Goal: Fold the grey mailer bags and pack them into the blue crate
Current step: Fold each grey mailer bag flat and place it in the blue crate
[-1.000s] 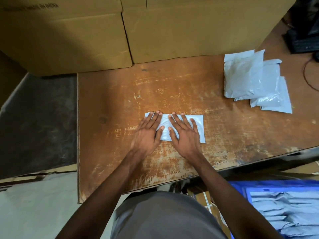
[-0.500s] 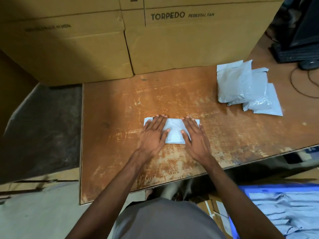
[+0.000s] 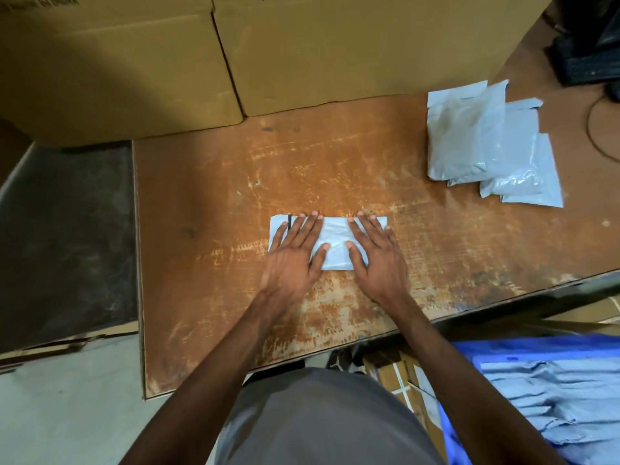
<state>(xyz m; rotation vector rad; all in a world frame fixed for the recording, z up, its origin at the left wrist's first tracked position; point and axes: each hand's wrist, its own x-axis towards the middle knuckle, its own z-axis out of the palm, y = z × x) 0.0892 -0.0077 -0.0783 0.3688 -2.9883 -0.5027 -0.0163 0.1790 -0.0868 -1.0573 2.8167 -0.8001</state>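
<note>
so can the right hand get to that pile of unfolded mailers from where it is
Probably yes: the right hand lies flat on the folded mailer, and only bare table separates it from the pile.

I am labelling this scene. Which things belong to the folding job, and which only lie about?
Job: flat grey plastic mailer bag under both hands; pile of grey mailer bags; blue plastic crate.
Lying about: brown cardboard boxes; black keyboard.

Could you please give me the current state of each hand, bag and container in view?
Left hand: flat, pressing the bag.
Right hand: flat, pressing the bag.
Folded mailer bag: pinned flat on the table.
Mailer bag pile: unfolded, overlapping.
Blue crate: open, holding packed bags.
</note>
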